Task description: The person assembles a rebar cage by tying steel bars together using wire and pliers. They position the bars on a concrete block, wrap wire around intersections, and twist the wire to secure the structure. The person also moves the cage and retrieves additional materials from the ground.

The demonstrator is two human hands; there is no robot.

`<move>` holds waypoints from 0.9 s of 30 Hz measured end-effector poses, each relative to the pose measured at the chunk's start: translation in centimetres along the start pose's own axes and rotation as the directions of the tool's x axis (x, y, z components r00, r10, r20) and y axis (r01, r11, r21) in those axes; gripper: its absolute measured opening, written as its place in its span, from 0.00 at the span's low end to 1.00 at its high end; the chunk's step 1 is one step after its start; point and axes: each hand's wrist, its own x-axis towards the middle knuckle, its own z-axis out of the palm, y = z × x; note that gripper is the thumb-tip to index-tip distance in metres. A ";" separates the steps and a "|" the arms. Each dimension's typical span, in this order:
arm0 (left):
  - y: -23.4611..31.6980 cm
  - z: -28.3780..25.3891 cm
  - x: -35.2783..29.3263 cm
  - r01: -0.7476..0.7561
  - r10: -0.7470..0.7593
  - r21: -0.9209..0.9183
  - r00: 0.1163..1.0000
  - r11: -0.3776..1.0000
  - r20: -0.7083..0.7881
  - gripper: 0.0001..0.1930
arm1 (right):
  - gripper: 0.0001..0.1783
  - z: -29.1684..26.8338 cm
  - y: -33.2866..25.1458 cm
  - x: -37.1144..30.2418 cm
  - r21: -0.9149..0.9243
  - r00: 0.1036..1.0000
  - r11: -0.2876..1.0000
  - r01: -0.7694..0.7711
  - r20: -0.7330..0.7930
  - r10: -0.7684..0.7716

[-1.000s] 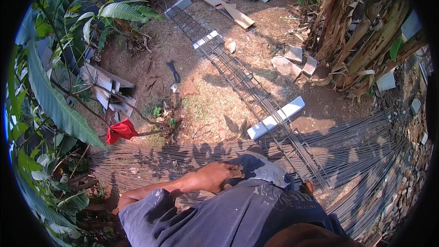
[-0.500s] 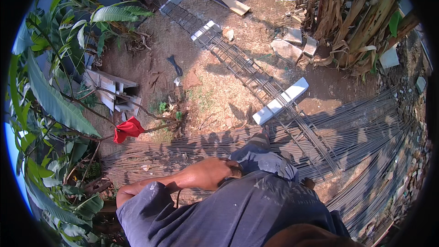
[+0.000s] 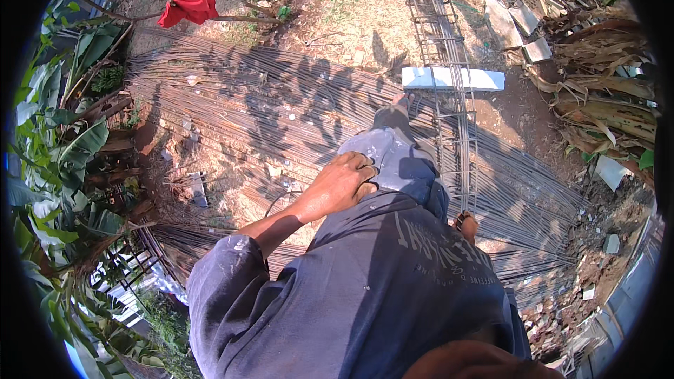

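My left hand (image 3: 340,186) rests at my waist, by the shirt hem and the top of my blue, white-stained trousers (image 3: 393,151). Its fingers are curled inward, and their tips are hidden. On the other side of my body, my right hand (image 3: 466,225) is closed beside the near end of a long steel rebar cage (image 3: 453,116). A small dark thing shows at its fingers, too small to name. The cage lies across a white rectangular block (image 3: 423,78) and stretches away from me.
Many loose steel bars (image 3: 274,109) spread over the ground around my feet. Leafy plants (image 3: 77,168) line the left, where a red cloth (image 3: 189,8) hangs on a thin branch. At right are broken slabs (image 3: 503,22), dry brown leaves (image 3: 604,70) and rubble (image 3: 579,277).
My view has turned and tipped down, so the cage now runs nearly straight ahead. My right hand shows more clearly at its near end. My left hand stays at my waist.
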 end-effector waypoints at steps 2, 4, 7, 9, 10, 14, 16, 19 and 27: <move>-0.5 3.0 -1.6 0.156 -0.169 -0.132 0.981 0.979 -0.094 0.19 | 0.09 -1.1 -4.2 -2.2 -0.142 1.000 0.990 0.007 -0.019 -0.010; -0.6 4.2 -1.9 0.203 -0.245 -0.266 0.960 0.942 -0.135 0.18 | 0.12 -3.8 -5.8 1.9 -0.219 0.996 0.976 -0.013 -0.091 -0.008; -0.3 5.3 -2.5 0.274 -0.336 -0.315 0.928 0.909 -0.162 0.18 | 0.13 -1.5 -11.2 4.5 -0.267 0.988 0.954 0.138 -0.036 -0.153; -0.4 5.4 -2.1 0.306 -0.364 -0.281 0.913 0.910 -0.185 0.18 | 0.13 1.6 -15.0 5.0 -0.273 0.962 0.924 0.270 0.041 -0.269; -0.2 5.1 -1.8 0.300 -0.352 -0.265 0.918 0.917 -0.180 0.19 | 0.13 2.9 -16.2 5.4 -0.250 0.945 0.911 0.326 0.073 -0.318; -0.3 4.6 -2.4 0.213 -0.243 -0.144 0.940 0.966 -0.240 0.19 | 0.12 10.4 -18.1 1.9 -0.079 0.874 0.889 0.451 0.244 -0.421; -0.5 3.5 -2.3 0.138 -0.151 -0.074 0.963 0.988 -0.223 0.20 | 0.12 12.8 -17.3 -1.9 -0.070 0.852 0.874 0.480 0.274 -0.446; 0.8 -0.3 -3.0 0.040 -0.043 -0.027 0.993 0.999 -0.107 0.21 | 0.11 12.6 -13.7 -2.2 -0.107 0.858 0.880 0.462 0.306 -0.413; 1.2 -11.6 -4.8 0.018 -0.021 0.013 0.959 1.000 0.282 0.34 | 0.09 4.7 1.1 0.3 -0.021 0.981 0.984 -0.176 -0.082 0.174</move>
